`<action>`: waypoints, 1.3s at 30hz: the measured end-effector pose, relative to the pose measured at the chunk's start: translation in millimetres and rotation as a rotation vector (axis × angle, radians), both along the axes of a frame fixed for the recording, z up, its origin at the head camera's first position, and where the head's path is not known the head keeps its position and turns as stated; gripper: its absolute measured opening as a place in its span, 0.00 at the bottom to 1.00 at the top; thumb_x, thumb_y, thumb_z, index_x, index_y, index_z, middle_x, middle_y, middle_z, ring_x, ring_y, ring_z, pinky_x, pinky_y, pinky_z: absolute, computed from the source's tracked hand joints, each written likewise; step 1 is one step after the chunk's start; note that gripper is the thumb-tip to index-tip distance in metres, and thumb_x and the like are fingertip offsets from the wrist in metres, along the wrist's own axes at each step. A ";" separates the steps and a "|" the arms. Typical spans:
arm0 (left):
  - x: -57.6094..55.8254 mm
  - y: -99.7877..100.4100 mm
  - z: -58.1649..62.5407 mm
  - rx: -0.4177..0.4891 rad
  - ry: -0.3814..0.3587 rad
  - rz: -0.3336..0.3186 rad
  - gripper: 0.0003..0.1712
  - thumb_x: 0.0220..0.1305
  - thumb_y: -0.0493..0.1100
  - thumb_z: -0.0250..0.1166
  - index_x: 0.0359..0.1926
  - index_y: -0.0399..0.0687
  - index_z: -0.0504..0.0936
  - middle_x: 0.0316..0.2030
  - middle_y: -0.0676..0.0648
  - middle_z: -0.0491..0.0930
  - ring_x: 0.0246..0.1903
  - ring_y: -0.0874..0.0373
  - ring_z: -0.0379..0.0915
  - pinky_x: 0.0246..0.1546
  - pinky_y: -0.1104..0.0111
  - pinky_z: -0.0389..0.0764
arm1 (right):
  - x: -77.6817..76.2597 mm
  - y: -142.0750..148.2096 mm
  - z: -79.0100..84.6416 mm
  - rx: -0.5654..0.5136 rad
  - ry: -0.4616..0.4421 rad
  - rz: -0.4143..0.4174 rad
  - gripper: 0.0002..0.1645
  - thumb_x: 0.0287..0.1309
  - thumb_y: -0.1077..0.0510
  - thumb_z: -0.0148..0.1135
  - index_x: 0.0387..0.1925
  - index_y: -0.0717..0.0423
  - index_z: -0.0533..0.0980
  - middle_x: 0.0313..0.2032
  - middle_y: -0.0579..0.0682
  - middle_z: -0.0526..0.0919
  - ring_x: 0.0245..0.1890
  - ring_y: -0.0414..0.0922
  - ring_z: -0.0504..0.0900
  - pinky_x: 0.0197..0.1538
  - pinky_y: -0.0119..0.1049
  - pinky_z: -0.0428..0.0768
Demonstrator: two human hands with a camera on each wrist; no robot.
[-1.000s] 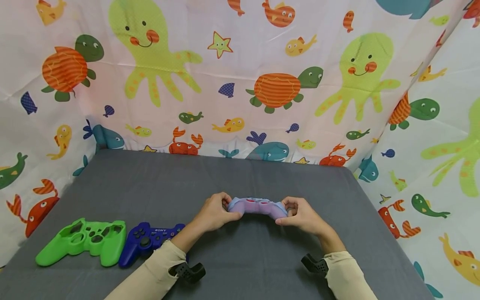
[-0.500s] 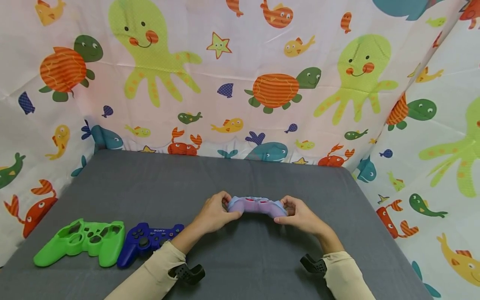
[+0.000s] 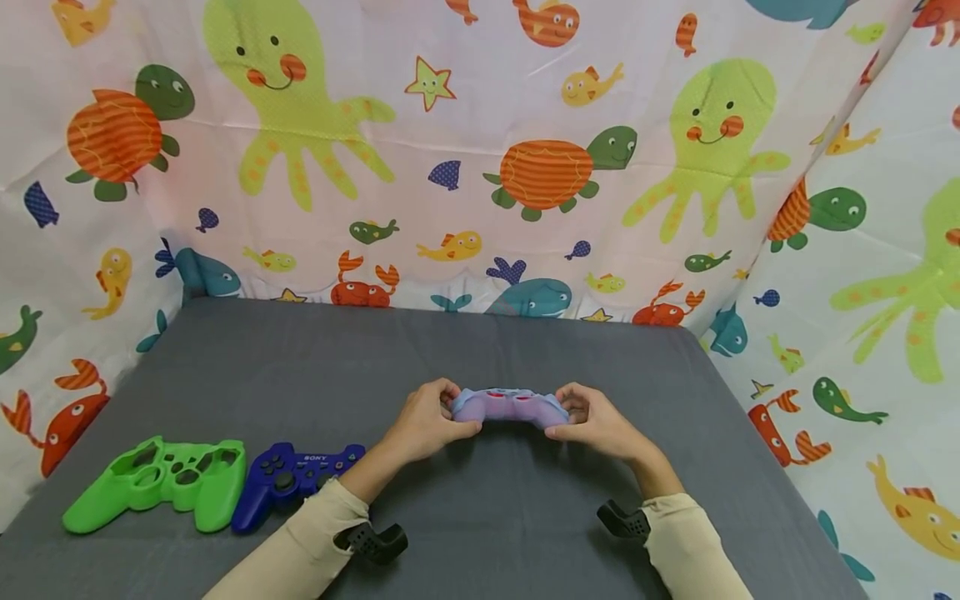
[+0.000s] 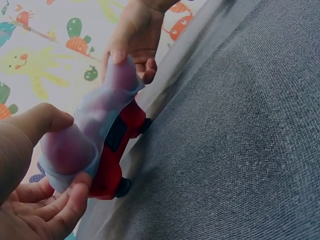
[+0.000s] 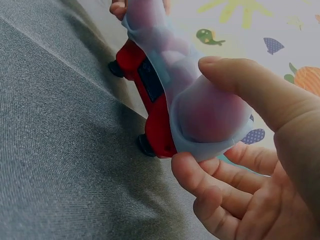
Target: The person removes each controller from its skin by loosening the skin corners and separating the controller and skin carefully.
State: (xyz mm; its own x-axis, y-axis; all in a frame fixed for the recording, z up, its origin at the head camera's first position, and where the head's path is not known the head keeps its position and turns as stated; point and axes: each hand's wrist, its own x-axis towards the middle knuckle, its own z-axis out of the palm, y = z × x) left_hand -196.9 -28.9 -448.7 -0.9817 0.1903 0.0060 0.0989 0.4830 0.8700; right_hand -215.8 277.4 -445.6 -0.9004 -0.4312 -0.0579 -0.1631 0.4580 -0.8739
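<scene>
A red game controller (image 4: 106,172) sits partly inside a translucent pale-blue silicone cover (image 3: 512,407), which wraps its grips. Its two dark thumbsticks and red face stick out bare on the side toward the table in both wrist views. My left hand (image 3: 431,422) pinches one covered grip, thumb on top and fingertips at the cover's rim. At the other end, my right hand (image 3: 600,423) pinches the second grip the same way, its fingertips (image 5: 187,167) under the rim. The pair is held over the middle of the table.
To the left on the grey cloth-covered table (image 3: 337,350) lie an empty green silicone controller cover (image 3: 213,492) and a blue Sony controller (image 3: 281,483), partly behind my left forearm. A curtain printed with sea animals (image 3: 465,108) stands behind the table and along its sides.
The head view has shifted slightly. My right hand has risen a little, so the covered controller lies a bit more level; both hands keep their hold.
</scene>
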 end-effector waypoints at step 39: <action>-0.5 -3.0 1.2 0.003 0.000 0.031 0.23 0.43 0.48 0.84 0.35 0.44 0.83 0.29 0.49 0.79 0.29 0.58 0.72 0.29 0.68 0.73 | 0.8 5.2 -2.4 -0.094 0.024 0.072 0.19 0.54 0.63 0.74 0.44 0.67 0.75 0.26 0.43 0.75 0.23 0.32 0.71 0.27 0.26 0.70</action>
State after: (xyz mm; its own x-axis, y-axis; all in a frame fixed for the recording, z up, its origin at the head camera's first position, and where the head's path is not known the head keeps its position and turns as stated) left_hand -197.4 -31.9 -447.6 -0.9871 0.1601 0.0064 0.0840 0.4832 0.8714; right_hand -215.0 282.6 -448.0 -0.8676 -0.4972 0.0073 -0.2142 0.3603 -0.9079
